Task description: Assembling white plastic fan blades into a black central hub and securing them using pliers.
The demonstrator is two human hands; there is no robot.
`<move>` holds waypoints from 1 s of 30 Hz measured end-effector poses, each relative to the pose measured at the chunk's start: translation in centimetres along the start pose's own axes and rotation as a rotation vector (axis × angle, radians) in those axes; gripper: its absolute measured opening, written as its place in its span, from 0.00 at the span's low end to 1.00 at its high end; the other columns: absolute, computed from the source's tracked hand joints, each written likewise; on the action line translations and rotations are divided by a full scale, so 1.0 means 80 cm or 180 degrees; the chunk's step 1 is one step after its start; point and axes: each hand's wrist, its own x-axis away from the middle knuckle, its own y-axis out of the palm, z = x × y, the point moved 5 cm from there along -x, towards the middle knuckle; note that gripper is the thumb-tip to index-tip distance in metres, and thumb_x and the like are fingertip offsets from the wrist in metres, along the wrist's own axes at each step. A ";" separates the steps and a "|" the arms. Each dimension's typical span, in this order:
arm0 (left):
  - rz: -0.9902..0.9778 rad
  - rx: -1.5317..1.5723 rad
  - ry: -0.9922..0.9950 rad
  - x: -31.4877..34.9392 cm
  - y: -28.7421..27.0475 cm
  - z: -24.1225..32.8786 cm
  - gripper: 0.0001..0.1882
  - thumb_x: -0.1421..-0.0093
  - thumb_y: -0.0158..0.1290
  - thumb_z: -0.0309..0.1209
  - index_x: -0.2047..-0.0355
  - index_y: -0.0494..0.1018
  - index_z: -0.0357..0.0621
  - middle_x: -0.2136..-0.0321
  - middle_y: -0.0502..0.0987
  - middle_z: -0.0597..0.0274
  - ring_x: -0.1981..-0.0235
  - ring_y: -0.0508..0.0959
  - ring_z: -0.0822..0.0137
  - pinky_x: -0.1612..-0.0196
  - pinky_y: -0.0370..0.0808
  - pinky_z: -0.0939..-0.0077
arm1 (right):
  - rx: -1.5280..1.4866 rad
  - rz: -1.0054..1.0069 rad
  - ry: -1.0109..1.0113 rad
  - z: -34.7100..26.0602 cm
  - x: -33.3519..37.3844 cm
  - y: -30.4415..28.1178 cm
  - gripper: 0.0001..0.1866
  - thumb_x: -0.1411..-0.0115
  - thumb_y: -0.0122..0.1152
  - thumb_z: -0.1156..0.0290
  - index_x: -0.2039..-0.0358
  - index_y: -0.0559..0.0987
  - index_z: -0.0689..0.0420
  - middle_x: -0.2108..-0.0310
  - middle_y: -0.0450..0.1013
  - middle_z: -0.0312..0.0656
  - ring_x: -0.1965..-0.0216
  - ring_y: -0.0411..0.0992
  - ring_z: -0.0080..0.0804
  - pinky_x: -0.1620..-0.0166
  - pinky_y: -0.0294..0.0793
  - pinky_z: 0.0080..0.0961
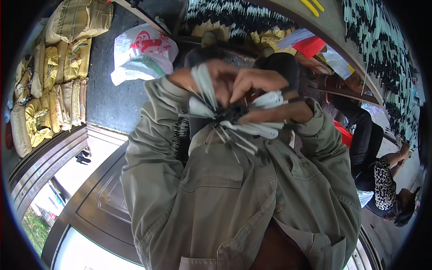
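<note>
A loose bunch of thin white, paddle-ended plastic pieces with black stems (264,129) fans out in front of my chest. My right hand (266,85) curls around its dark middle, with finger and thumb pinched near the centre. My left hand (215,80), blurred by motion, bends in from the other side with its fingers curled down beside the stems. Several white ends (204,85) stick up in front of the left hand. What the left fingertips grip is hidden.
Heaps of similar white and black pieces (378,49) cover the curved table (330,31) ahead and right. Yellow handles (312,6) lie there. A white plastic bag (143,50) sits on the floor left of my hands, with stacked sacks (50,90) farther left. Another person (382,180) works at right.
</note>
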 end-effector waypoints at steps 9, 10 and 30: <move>0.3717 -0.1245 0.1761 0.110 0.085 0.049 0.17 0.47 0.48 0.20 0.55 0.64 0.33 0.60 0.71 0.51 0.56 0.72 0.62 0.53 0.69 0.72 | 0.0201 0.1672 0.0763 0.030 -0.007 -0.023 0.13 0.56 0.66 0.75 0.69 0.75 0.62 0.76 0.70 0.32 0.75 0.65 0.14 0.72 0.64 0.12; 0.3754 -0.1173 0.1679 0.095 0.094 0.029 0.21 0.47 0.49 0.22 0.52 0.63 0.32 0.57 0.69 0.48 0.54 0.70 0.60 0.51 0.67 0.71 | 0.0209 0.1630 0.0644 0.023 -0.007 -0.015 0.13 0.56 0.66 0.75 0.69 0.75 0.62 0.75 0.71 0.32 0.74 0.66 0.14 0.72 0.64 0.11; 0.3340 -0.2606 0.1510 0.036 0.123 0.013 0.23 0.47 0.46 0.16 0.49 0.58 0.30 0.56 0.70 0.38 0.63 0.74 0.47 0.61 0.72 0.64 | 0.0556 0.1593 0.0383 -0.005 0.049 0.010 0.17 0.53 0.67 0.72 0.66 0.71 0.65 0.72 0.73 0.43 0.70 0.71 0.21 0.67 0.71 0.19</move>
